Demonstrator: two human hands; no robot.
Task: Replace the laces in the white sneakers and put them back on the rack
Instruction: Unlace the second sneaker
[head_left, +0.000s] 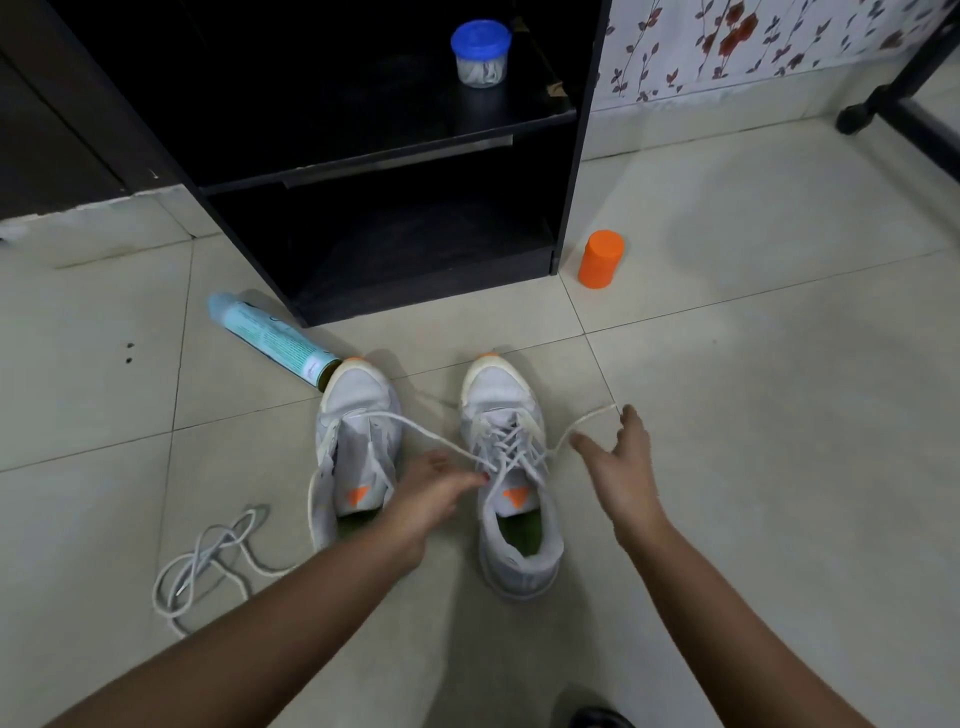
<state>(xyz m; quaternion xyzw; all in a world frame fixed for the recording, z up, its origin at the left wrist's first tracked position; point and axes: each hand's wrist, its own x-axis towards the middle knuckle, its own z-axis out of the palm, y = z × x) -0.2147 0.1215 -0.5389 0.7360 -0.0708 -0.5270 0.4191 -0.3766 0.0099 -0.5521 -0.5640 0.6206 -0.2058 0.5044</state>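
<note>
Two white sneakers stand side by side on the tiled floor, toes toward the black rack (569, 171). The right sneaker (519, 551) is laced with a white lace (511, 441). The left sneaker (358, 447) has its tongue bare. One long strand of the lace runs across the left sneaker's top. My left hand (434, 491) reaches between the shoes and pinches the lace near the right sneaker's upper eyelets. My right hand (623, 465) hovers just right of that shoe with fingers spread. The lace's other end rises toward its fingertips. A loose lace (208, 564) lies tangled on the floor at the left.
A light blue spray can (272, 338) lies on the floor, touching the left sneaker's toe. An orange container (601, 258) stands by the rack's right corner. A blue-lidded jar (480, 52) sits on the rack's shelf. A black frame foot (862, 111) stands at the far right.
</note>
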